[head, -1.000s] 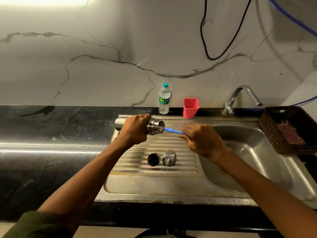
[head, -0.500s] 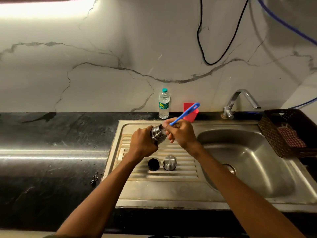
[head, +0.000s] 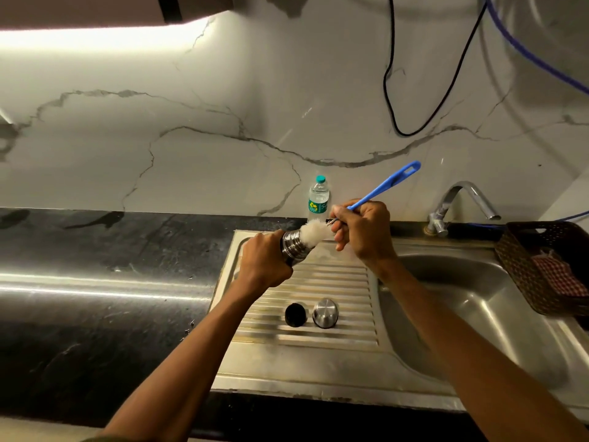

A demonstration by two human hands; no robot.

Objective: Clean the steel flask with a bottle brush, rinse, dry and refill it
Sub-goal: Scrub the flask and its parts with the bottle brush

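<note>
Left hand (head: 264, 263) wrapped around steel flask (head: 294, 247) at frame centre above the drainboard's (head: 318, 282) back edge, right hand (head: 363, 232) pinching the blue bottle brush (head: 382, 186), white bristles at the mouth; two caps (head: 310, 313) lie below, basin (head: 478, 314) open lower right.

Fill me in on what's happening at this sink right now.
A person is scrubbing a steel flask over the draining board. The left hand holds the flask tilted, mouth toward the tap. The right hand has a grip on a blue-handled bottle brush, whose white bristles sit at the flask's mouth. Two caps, one black and one steel, rest on the board. No water shows at the tap.
</note>
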